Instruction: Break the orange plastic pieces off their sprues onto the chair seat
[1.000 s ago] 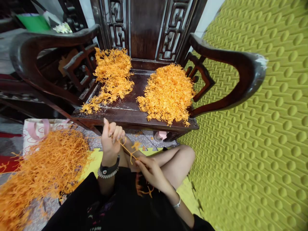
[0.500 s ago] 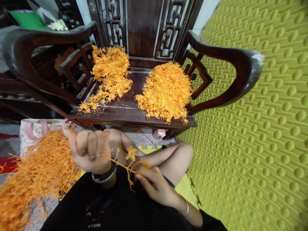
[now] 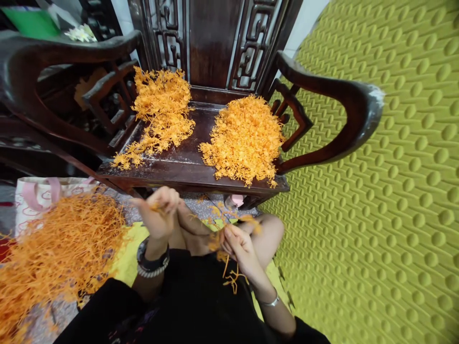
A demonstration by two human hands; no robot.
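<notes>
My left hand (image 3: 159,215) is raised in front of the chair seat, fingers pinched on a small orange plastic piece. My right hand (image 3: 238,246) is lower, above my knee, closed on an orange plastic sprig (image 3: 229,274) whose stems hang below the fingers; both hands are a little blurred. On the dark wooden chair seat (image 3: 186,165) lie two heaps of small orange pieces, a looser left heap (image 3: 161,107) and a denser right heap (image 3: 245,136).
A big tangle of long orange sprigs (image 3: 53,253) lies at my left over a white and pink bag (image 3: 36,193). The chair's armrests (image 3: 322,88) curve out on both sides. A green bumpy mat (image 3: 387,200) covers the floor at right.
The sprig stretched between both hands has come apart. My left hand rose and turned with a small piece, and my right hand moved up with the rest of the sprig.
</notes>
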